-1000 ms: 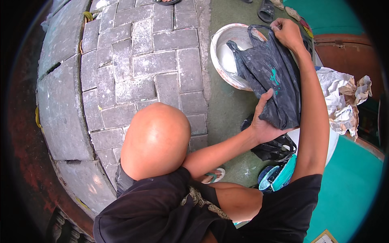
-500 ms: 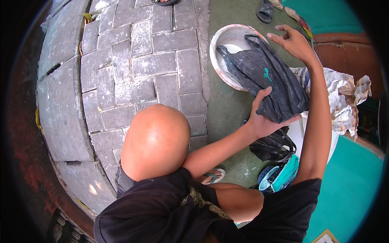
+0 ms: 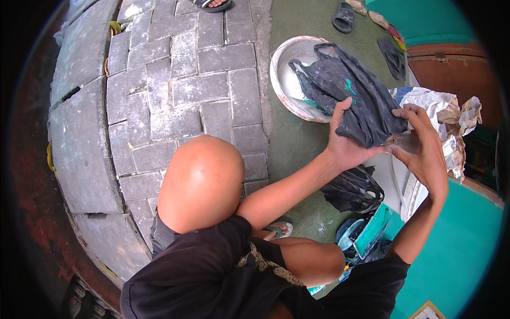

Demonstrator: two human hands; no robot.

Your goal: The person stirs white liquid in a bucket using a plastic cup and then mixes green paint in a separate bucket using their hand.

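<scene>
Bag likely light, limp, slick; grab handles over bucket. Left hand grasps bag; right hand: can't tell.

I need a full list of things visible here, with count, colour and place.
Plastic bag: one, black with green marks, centre right
Round container: one, whitish, partly hidden by bag
Second bag: one, black, on ground
White object: one, white, right, partly hidden
Crumpled paper: one heap, white and brown, right
Tray: one, teal, lower right
Loose slippers: two, dark grey, upper right
Pale objects: two, beige, top right
Another person's foot: one, dark sandal, top
Paving blocks: several, grey, left
Panel: one, brown, upper right
Wall: one, teal, right
Left hand: one, bare, gripping first bag
Right hand: one, bare, at its edge
Knees: two, bare, lower centre
Shirt: one, black, bottom
</scene>
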